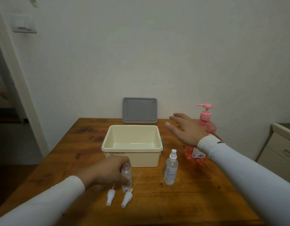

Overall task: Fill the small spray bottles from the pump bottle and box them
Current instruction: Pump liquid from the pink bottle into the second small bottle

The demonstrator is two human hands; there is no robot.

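Nearest on the grained wooden table (198, 198) lie two white plastic spray heads (119, 195), side by side, thin dip tubes pointing far. Just behind them the left hand (108, 172) curls round an uncapped, clear small bottle (126, 176) standing upright. To its right a second spray bottle (171, 168), capped, stands alone. Farther, a cream rectangular box (132, 158) sits open, nothing inside. The right hand (187, 130) hovers flat, fingers straight, before the pink translucent pump bottle (205, 119). A grey lid (139, 110) leans against the wall.
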